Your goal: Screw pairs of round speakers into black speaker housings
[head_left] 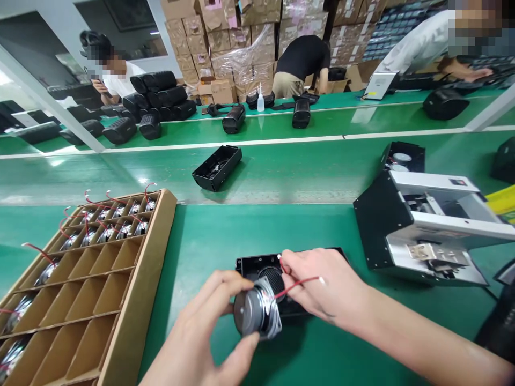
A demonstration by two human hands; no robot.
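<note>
My left hand [209, 321] grips a round speaker driver [251, 311] by its edges, its grey magnet side turned toward me. Red wires [298, 284] run from the driver to the right; one loose end with a small white plug crosses in front of my right hand [317, 279]. My right thumb and fingers are pinched on another red wire, whose white tip shows just above them. Behind and below both hands lies a black speaker housing [251, 264], open side up, with a round mesh grille [272, 281] inside. My right hand and the driver hide much of it.
At left stands a divided cardboard box [161, 257] with several drivers in its cells. A silver-black machine [426, 230] sits at right. Another black housing [217, 169] lies ahead on the green belt. Across the line, people work among black speakers [159, 96], a bottle [260, 102] and stacked cartons.
</note>
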